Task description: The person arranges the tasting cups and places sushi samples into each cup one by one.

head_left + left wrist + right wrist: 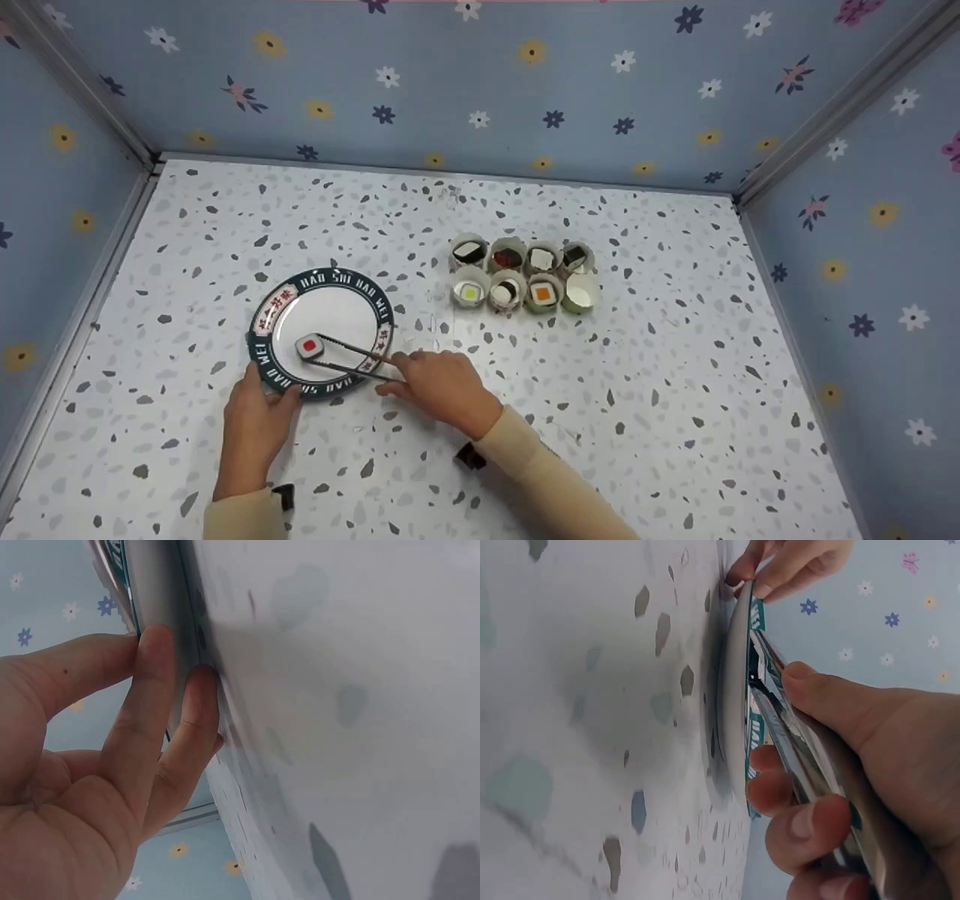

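On the left of the table lies a round white plate (337,307) with a dark green lettered rim. My left hand (257,409) holds its near left edge, thumb on the rim and fingertips against the underside in the left wrist view (112,742). My right hand (442,386) grips metal tongs (352,367), also seen in the right wrist view (810,750). The tong tips sit on either side of a small sushi roll piece (309,346), white with a red centre and dark outside, at the plate's lower left. Whether this piece touches the plate cannot be told.
Right of the plate stand two rows of small round cups (544,294). Most hold sushi-like pieces; the near right cup (579,292) shows only a pale inside. Flower-patterned panels (480,82) enclose the speckled white table (660,390) at the back and sides.
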The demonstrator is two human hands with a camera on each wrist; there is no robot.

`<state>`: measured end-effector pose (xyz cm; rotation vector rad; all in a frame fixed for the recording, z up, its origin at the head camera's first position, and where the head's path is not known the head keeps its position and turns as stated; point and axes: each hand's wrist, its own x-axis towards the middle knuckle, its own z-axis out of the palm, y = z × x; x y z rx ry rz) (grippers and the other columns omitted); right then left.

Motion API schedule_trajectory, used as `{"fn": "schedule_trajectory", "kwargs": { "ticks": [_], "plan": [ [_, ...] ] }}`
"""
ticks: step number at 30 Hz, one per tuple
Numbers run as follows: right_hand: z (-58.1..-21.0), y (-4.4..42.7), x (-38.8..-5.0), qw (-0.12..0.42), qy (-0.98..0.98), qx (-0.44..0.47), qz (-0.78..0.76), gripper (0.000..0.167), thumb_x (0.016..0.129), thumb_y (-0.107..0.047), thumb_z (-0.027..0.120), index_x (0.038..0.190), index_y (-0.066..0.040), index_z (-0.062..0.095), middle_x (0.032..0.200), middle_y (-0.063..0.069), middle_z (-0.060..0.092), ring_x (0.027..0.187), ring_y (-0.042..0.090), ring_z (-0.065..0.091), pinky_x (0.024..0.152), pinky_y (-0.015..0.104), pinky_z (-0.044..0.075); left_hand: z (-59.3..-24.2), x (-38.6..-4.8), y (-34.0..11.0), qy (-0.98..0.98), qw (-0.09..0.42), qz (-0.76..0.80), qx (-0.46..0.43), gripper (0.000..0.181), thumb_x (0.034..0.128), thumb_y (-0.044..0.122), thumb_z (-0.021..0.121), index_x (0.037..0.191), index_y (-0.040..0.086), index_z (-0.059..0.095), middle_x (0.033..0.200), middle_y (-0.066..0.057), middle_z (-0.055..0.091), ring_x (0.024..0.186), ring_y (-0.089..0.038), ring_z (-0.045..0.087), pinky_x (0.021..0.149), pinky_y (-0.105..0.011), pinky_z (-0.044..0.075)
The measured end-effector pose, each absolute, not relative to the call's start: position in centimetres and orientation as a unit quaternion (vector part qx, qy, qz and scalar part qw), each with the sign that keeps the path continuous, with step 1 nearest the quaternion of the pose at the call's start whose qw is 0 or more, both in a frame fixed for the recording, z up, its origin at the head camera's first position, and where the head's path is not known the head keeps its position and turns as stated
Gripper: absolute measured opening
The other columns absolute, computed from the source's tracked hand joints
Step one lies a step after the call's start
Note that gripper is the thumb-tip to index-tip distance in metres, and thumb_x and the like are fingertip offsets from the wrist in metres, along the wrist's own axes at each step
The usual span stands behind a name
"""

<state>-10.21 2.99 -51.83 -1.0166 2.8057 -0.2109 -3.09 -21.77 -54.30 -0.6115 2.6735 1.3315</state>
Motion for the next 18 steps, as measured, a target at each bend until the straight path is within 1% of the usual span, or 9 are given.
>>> {"fn": "schedule_trajectory", "kwargs": {
  "ticks": [3, 4, 8, 12, 15, 18],
  "plan": [
    [-51.7, 4.4, -10.5, 0.070, 0.938, -0.330, -0.078, 0.038, 0.097, -0.054, 0.057, 0.106, -0.018, 0.066, 0.076, -0.004, 0.064, 0.059, 0.013, 0.057, 0.045, 0.028, 0.041, -54.2, -3.2, -21.7, 0.875, 0.057, 0.436, -0.201, 0.077, 0.0985, 0.013, 0.060, 0.154, -0.011, 0.013, 0.140, -0.041, 0.036, 0.120, -0.048, 0.046, 0.102, -0.058, 0.036],
    [-51.6, 4.9, -10.6, 0.070, 0.939, -0.327, -0.083, 0.037, 0.097, -0.053, 0.057, 0.106, -0.018, 0.066, 0.076, -0.005, 0.064, 0.059, 0.013, 0.057, 0.045, 0.028, 0.041, -54.2, -3.2, -21.7, 0.875, 0.060, 0.437, -0.201, 0.077, 0.0987, 0.013, 0.060, 0.154, -0.011, 0.012, 0.140, -0.040, 0.037, 0.119, -0.047, 0.047, 0.101, -0.058, 0.037],
    [-51.0, 7.1, -10.7, 0.064, 0.943, -0.313, -0.090, 0.036, 0.097, -0.051, 0.059, 0.106, -0.017, 0.066, 0.074, -0.006, 0.063, 0.059, 0.013, 0.057, 0.047, 0.029, 0.043, -54.2, -3.1, -21.8, 0.875, 0.057, 0.439, -0.197, 0.076, 0.0987, 0.013, 0.060, 0.154, -0.011, 0.015, 0.139, -0.040, 0.038, 0.120, -0.048, 0.047, 0.101, -0.059, 0.037],
    [-50.1, 9.7, -10.7, 0.053, 0.949, -0.298, -0.093, 0.034, 0.097, -0.049, 0.060, 0.105, -0.016, 0.066, 0.076, -0.004, 0.063, 0.062, 0.016, 0.060, 0.048, 0.033, 0.045, -54.2, -3.2, -21.8, 0.877, 0.050, 0.437, -0.192, 0.073, 0.0985, 0.012, 0.060, 0.153, -0.011, 0.017, 0.136, -0.039, 0.040, 0.118, -0.048, 0.048, 0.099, -0.058, 0.039],
    [-49.5, 11.6, -10.6, 0.044, 0.954, -0.282, -0.094, 0.036, 0.097, -0.049, 0.061, 0.107, -0.015, 0.066, 0.081, 0.000, 0.067, 0.066, 0.021, 0.063, 0.049, 0.037, 0.047, -54.3, -3.2, -21.8, 0.877, 0.055, 0.436, -0.193, 0.074, 0.0988, 0.012, 0.060, 0.154, -0.011, 0.016, 0.136, -0.039, 0.040, 0.116, -0.048, 0.048, 0.098, -0.058, 0.039],
    [-49.0, 13.5, -10.4, 0.032, 0.960, -0.263, -0.094, 0.038, 0.097, -0.049, 0.061, 0.114, -0.015, 0.067, 0.090, 0.002, 0.072, 0.072, 0.024, 0.067, 0.052, 0.040, 0.050, -54.4, -3.1, -21.8, 0.876, 0.060, 0.437, -0.196, 0.075, 0.0991, 0.013, 0.059, 0.154, -0.011, 0.015, 0.136, -0.039, 0.039, 0.116, -0.048, 0.049, 0.097, -0.058, 0.040]
  ]
}}
